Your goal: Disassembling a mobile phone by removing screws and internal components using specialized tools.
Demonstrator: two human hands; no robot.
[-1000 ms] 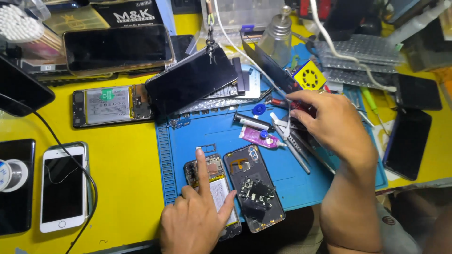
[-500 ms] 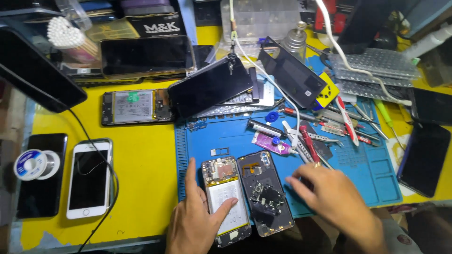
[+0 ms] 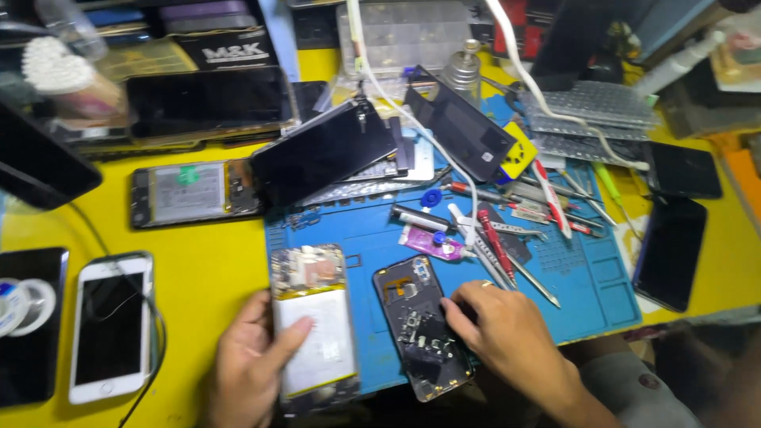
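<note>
Left hand [image 3: 252,371] clasps the opened phone body [image 3: 313,325], battery exposed. Just right of that grip, right hand [image 3: 507,341] rests fingertips on the detached dark back frame [image 3: 422,326], not clasped. Disassembly done; reassembly remains, looks like.

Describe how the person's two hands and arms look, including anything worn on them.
Both hands are bare, no gloves. The left hand shows no ring or watch, and its wrist runs out of view. The right hand wears a thin ring on one finger; its forearm is bare, no sleeve visible.
</note>
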